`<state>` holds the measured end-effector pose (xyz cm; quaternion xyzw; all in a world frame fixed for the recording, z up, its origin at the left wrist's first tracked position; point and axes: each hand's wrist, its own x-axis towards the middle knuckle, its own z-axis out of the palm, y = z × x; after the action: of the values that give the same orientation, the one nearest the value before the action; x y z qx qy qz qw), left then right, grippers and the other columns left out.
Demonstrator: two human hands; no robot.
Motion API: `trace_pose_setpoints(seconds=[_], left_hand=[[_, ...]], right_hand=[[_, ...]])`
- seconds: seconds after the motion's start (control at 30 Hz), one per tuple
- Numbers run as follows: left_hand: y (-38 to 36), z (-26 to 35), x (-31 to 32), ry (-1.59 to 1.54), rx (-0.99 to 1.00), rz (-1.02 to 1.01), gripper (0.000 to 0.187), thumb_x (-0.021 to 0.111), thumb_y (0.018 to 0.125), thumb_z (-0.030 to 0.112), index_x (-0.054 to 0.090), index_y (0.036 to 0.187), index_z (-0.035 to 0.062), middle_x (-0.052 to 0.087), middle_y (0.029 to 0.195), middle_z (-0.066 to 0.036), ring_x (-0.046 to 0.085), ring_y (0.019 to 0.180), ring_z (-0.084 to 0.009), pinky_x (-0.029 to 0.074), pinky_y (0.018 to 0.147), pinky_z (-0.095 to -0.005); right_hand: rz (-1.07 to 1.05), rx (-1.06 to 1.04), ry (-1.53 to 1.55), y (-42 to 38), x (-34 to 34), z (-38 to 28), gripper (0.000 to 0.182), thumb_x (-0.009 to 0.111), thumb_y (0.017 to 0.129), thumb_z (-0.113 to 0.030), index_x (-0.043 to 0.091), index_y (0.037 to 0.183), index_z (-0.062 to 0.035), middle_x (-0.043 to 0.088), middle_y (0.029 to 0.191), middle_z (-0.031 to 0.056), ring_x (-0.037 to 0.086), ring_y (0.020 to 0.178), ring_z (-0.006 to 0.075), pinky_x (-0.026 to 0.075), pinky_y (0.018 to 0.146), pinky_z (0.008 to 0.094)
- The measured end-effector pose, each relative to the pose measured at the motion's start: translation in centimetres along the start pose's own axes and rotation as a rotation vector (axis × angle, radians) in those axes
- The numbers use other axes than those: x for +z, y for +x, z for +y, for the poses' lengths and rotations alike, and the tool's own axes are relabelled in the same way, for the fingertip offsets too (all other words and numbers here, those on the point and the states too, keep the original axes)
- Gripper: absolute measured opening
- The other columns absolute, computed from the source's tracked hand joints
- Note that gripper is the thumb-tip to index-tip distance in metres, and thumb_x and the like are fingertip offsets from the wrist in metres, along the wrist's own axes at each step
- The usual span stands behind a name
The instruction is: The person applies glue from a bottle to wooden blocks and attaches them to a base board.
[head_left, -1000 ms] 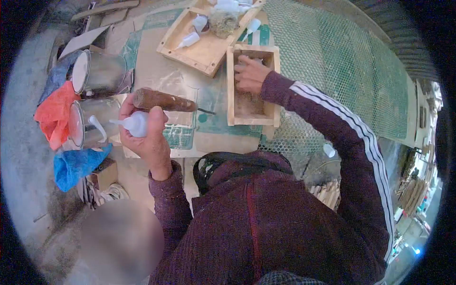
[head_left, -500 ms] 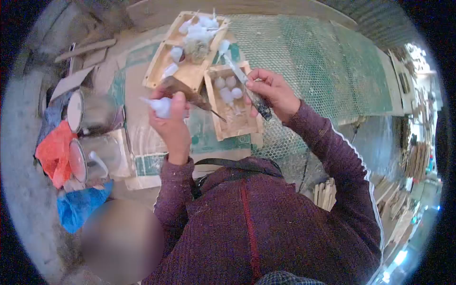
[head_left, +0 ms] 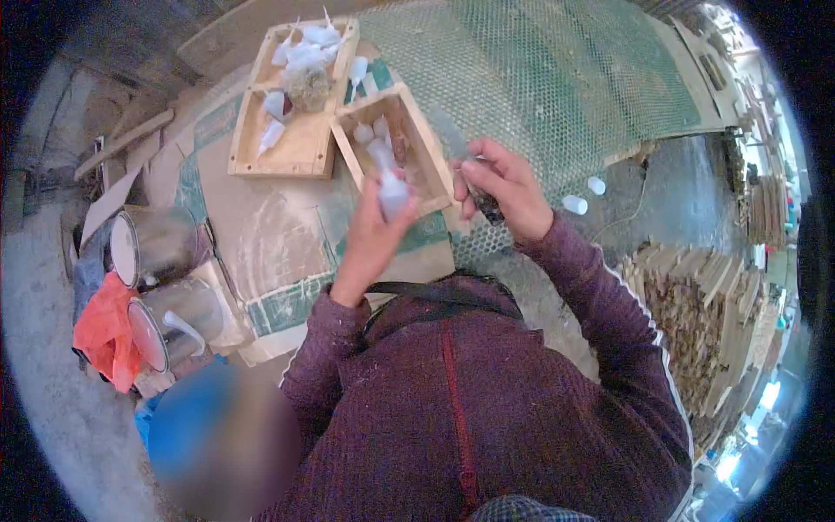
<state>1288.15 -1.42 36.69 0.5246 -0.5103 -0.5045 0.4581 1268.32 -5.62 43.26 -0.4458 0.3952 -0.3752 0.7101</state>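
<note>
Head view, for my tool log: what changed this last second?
The left hand moved right to the small box, keeping its white bottle, and let go of the brown tool, apparently lying inside. The right hand left the box and holds a bladed tool. The metal cans stayed put.

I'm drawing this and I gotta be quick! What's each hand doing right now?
Left hand: closed, holding a white bottle.
Right hand: closed, holding a knife-like tool.

Before me lies the nearer box (head_left: 429,143), the farther box (head_left: 283,165) left of it, mesh (head_left: 539,83) right, two cans (head_left: 167,244) farther left; a bottle (head_left: 394,196) is in my left hand (head_left: 376,228).
</note>
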Motion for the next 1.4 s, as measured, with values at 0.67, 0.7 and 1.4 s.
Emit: trace_pose_setpoints(seconds=[0.67, 0.7, 1.4], left_hand=[[-5.7, -5.3, 6.1, -0.173, -0.322, -0.13, 0.033, 0.054, 0.093, 0.025, 0.046, 0.12, 0.0079, 0.056, 0.089, -0.001, 0.055, 0.081, -0.0092, 0.047, 0.06, -0.024], [-5.6, -3.9, 6.1, -0.153, -0.281, -0.117, 0.033, 0.054, 0.093, 0.024, 0.046, 0.12, 0.0078, 0.055, 0.089, -0.001, 0.054, 0.079, -0.0088, 0.046, 0.06, -0.0239], [-5.2, 0.1, 9.2, 0.198, 0.235, -0.226, 0.031, 0.058, 0.09, 0.02, 0.047, 0.116, 0.0071, 0.055, 0.09, -0.003, 0.052, 0.072, -0.0095, 0.045, 0.062, -0.0251]], right_hand=[[0.166, -0.27, -1.221, -6.8, -2.1, 5.1, 0.025, 0.048, 0.094, -0.03, 0.052, 0.083, -0.0071, 0.057, 0.066, 0.0175, 0.057, 0.057, 0.0361, 0.043, 0.05, 0.044], [0.137, -0.295, -1.085, -6.9, -1.9, 4.5, 0.023, 0.048, 0.093, -0.029, 0.053, 0.083, -0.0084, 0.06, 0.069, 0.0186, 0.061, 0.059, 0.0351, 0.045, 0.05, 0.0467], [-0.462, 0.403, -0.491, -7.9, -8.2, -3.8, 0.04, 0.047, 0.093, -0.037, 0.058, 0.072, -0.0047, 0.053, 0.058, 0.0098, 0.053, 0.052, 0.0227, 0.041, 0.052, 0.0362]])
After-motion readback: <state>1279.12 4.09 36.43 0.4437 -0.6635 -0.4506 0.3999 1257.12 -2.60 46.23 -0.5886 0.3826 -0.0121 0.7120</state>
